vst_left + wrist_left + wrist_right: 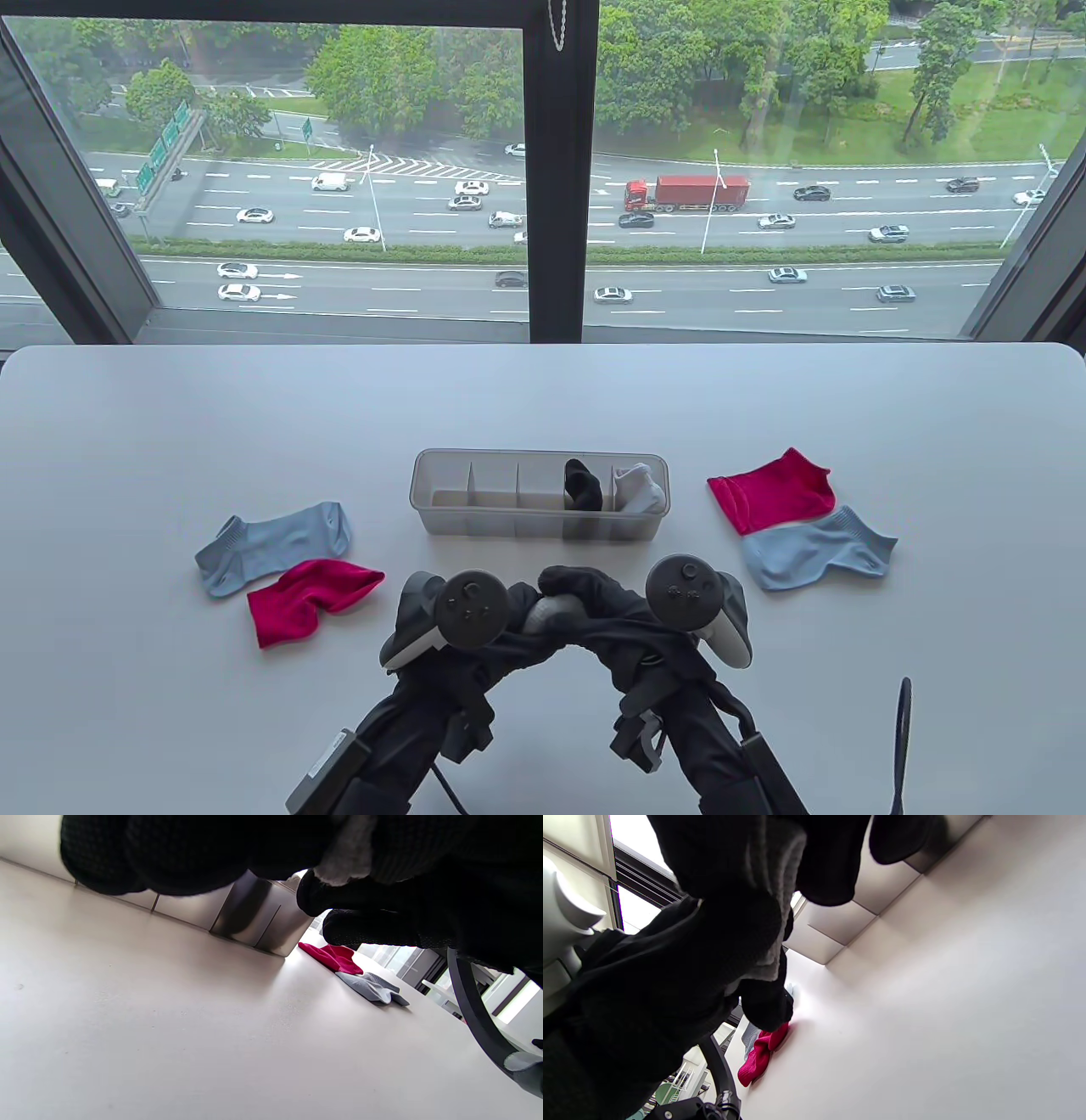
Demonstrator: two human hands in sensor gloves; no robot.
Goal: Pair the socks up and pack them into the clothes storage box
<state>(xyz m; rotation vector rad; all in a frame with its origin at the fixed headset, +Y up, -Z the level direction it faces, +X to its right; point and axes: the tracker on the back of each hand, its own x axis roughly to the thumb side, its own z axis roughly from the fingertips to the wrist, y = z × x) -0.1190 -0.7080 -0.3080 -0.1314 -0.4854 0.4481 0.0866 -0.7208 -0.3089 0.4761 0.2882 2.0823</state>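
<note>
Both gloved hands meet just in front of the clear storage box and hold a light grey sock between them. My left hand grips it from the left, my right hand from the right, fingers curled over it. The grey sock shows between the dark fingers in the left wrist view, and the grey sock again in the right wrist view. Two right-hand compartments of the box hold a black sock and a pale grey sock. The other compartments look empty.
A blue sock and a red sock lie overlapping at the left. Another red sock and blue sock lie at the right. A black cable loop rises at the front right. A window stands behind the table's far edge.
</note>
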